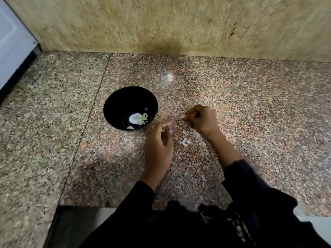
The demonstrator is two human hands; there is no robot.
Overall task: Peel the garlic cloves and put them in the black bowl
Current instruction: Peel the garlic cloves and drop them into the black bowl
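Note:
The black bowl (pixel 114 106) sits on the granite counter with several pale peeled garlic cloves (pixel 138 119) at its bottom. Just right of the bowl, my left hand (pixel 158 140) pinches a garlic clove (pixel 170 129) at its fingertips. My right hand (pixel 201 119) is a little farther right and higher, its fingers curled and pinching a thin strip of garlic skin (pixel 180 117) that stretches toward the clove. Both hands are blurred by motion. A small pile of white peel (pixel 184 141) lies on the counter between my wrists.
The speckled granite counter (pixel 250 122) meets a marble wall (pixel 179 24) at the back. A blurred whitish clump, perhaps garlic or peel (pixel 167 77), lies behind the hands. A white appliance or door (pixel 12 45) stands at the far left. The counter's front edge runs near my dark sleeves.

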